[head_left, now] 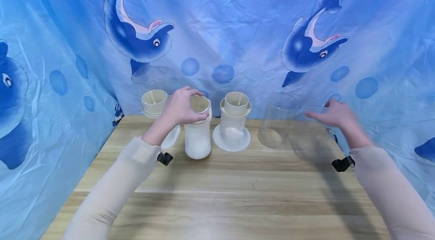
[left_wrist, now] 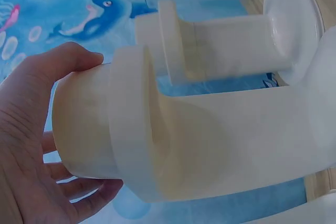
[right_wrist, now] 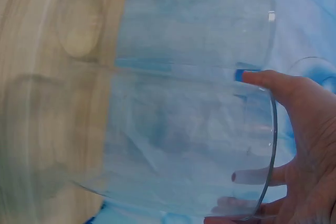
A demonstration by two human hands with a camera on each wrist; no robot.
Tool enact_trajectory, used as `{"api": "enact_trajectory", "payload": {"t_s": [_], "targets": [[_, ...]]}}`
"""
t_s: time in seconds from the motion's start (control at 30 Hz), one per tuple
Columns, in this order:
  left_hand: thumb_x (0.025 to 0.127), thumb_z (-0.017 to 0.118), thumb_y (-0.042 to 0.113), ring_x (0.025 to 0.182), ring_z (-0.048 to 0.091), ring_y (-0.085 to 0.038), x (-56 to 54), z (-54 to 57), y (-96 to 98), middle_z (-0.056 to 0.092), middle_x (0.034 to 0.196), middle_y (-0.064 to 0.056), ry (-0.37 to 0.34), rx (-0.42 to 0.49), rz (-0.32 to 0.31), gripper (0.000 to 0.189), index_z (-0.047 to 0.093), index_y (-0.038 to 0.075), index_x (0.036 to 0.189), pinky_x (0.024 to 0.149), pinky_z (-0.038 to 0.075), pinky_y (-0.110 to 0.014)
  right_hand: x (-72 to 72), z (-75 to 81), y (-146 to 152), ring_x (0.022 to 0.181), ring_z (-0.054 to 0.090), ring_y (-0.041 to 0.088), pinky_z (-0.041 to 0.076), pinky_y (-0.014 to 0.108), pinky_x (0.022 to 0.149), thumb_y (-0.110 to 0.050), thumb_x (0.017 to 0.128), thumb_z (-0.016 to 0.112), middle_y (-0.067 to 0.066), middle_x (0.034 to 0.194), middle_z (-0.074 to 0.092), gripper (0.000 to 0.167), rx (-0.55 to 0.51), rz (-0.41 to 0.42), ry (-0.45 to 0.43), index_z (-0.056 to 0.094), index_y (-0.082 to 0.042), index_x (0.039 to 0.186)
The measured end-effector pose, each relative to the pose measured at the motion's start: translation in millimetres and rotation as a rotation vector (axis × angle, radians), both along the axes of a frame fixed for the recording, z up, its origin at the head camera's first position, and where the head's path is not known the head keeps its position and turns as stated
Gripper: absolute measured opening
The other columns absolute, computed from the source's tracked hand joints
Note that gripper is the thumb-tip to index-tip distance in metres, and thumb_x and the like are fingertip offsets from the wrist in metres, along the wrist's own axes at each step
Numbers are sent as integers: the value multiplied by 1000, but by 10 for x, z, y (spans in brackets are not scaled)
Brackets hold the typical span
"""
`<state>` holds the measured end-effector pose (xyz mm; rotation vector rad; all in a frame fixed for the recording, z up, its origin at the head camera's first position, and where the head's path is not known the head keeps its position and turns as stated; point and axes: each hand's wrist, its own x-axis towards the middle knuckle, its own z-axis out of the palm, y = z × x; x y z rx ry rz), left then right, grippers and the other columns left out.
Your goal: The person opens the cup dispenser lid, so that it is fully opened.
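Observation:
In the head view my left hand [head_left: 181, 108] grips the cream top ring of a white plastic stand [head_left: 198, 140], thumb on one side and fingers round the other. The left wrist view shows that top ring [left_wrist: 84, 124] above a wider collar [left_wrist: 134, 124]. My right hand [head_left: 340, 117] holds a clear cylindrical container [head_left: 307, 136] by its upper rim. In the right wrist view, some fingers [right_wrist: 252, 176] of that hand show through the container's clear wall [right_wrist: 189, 129].
Two similar white stands stand beside the gripped one: one on the left [head_left: 154, 102], another on the right [head_left: 234, 125] with a round base. A second clear cylinder [head_left: 273, 138] stands near the right hand. Behind the wooden table [head_left: 217, 194] hangs a blue dolphin-print curtain [head_left: 238, 25].

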<state>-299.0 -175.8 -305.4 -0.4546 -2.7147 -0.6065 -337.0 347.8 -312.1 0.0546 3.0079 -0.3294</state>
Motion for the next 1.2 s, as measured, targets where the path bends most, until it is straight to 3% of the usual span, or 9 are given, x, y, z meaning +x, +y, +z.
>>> {"api": "enact_trajectory", "payload": {"t_s": [0.13,0.3,0.6,0.93,1.1,1.2], "targets": [[74,85,48,121,66,-36,-148,-22,5,69,133,-9,-50,-12,8,68,73,17,133,95,59,-54,-119,-177,19,126,49,65,51,71,93,-89,86,55,47,144,44,126,-29,-15,21,35,17,151],[76,86,45,131,61,-41,-309,-43,-8,67,140,-13,-85,-12,2,70,71,15,137,104,56,-57,-194,-284,-38,128,47,66,50,70,95,-86,87,59,48,145,44,124,-77,-14,45,36,18,150],[80,85,46,140,54,-43,-490,-129,-64,61,149,-16,-152,3,21,73,68,15,143,112,51,-60,-264,-461,-139,133,43,68,46,75,105,-87,86,59,46,150,42,128,-106,-12,61,34,19,153],[82,85,39,143,51,-42,-588,-191,-88,60,150,-18,-133,62,-25,71,66,8,144,120,45,-58,-232,-612,-203,132,43,69,48,74,100,-86,87,59,49,148,41,121,-132,-15,103,36,14,151],[83,85,36,147,48,-44,-582,-210,-74,57,154,-20,-105,84,-60,73,64,5,146,124,40,-61,-210,-670,-222,134,36,71,42,79,104,-85,90,55,55,149,32,119,-125,-24,130,33,13,152],[82,86,33,148,46,-46,-535,-172,-54,56,156,-22,-45,96,-88,75,62,6,147,124,37,-64,-200,-704,-214,135,32,73,38,82,106,-84,92,52,58,150,26,117,-106,-27,136,31,13,154]]}}
